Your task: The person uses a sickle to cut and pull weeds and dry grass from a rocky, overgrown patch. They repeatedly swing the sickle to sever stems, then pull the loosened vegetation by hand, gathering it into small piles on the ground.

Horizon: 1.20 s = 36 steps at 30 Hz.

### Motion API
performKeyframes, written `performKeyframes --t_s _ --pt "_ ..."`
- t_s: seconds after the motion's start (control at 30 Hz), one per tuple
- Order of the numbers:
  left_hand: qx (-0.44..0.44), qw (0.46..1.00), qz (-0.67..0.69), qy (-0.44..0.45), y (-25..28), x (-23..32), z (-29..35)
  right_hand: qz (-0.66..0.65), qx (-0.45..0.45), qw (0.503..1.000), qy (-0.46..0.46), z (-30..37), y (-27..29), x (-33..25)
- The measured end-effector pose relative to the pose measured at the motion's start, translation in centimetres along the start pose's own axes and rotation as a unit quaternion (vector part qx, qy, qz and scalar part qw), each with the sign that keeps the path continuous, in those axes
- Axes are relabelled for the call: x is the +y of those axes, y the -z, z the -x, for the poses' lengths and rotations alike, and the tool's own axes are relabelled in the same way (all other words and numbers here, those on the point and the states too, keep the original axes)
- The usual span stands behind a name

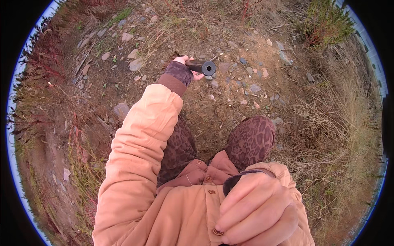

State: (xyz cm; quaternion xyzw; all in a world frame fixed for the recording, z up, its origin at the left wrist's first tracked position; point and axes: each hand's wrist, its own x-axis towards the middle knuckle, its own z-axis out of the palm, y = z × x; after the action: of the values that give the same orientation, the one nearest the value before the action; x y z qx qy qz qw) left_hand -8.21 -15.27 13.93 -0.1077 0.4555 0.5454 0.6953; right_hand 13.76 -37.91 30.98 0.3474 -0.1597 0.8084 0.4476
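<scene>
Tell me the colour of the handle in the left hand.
Black handle, seen in the head view.

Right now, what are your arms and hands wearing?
Both arms are in a puffy, quilted peach-orange jacket with round buttons down the front. At the left hand a dark leopard-print cuff with a brownish band sticks out past the jacket sleeve. The right hand is bare, with a dark inner cuff edge at the wrist. No gloves.

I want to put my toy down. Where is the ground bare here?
Bare brown dirt lies between the left hand gripping the black tube handle and the leopard-print knees. Grey stones crowd the stretch beyond; dry grass fills the right.
</scene>
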Motion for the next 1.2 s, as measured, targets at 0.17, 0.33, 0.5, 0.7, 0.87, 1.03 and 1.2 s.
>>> performKeyframes --t_s 0.17,0.33,0.5,0.7,0.87,1.03,1.2 --pt "0.020 0.999 0.031 0.007 0.0 -0.1 -0.2 0.227 -0.113 0.967 -0.022 -1.4 1.5 -0.2" --pt "0.003 0.998 0.052 0.027 0.3 -0.1 -0.7 0.266 -0.160 0.950 -0.025 -2.5 1.1 -0.2" --pt "-0.011 0.999 0.017 0.032 0.3 -0.4 -0.4 0.281 -0.194 0.940 -0.022 -2.9 1.0 0.0" --pt "0.005 0.999 0.008 0.042 -0.5 -0.8 1.1 0.301 -0.221 0.928 -0.021 -3.4 0.9 0.4" --pt "-0.001 0.998 0.054 0.030 -1.0 -1.2 1.8 0.317 -0.254 0.913 -0.034 -4.3 1.1 1.4" --pt "0.007 0.999 0.031 0.041 -0.7 -1.0 1.5 0.335 -0.266 0.903 -0.018 -4.3 0.1 0.6" --pt "0.004 1.000 0.023 0.019 -0.1 -0.8 0.4 0.362 -0.267 0.893 0.006 -4.1 -0.9 -0.6"
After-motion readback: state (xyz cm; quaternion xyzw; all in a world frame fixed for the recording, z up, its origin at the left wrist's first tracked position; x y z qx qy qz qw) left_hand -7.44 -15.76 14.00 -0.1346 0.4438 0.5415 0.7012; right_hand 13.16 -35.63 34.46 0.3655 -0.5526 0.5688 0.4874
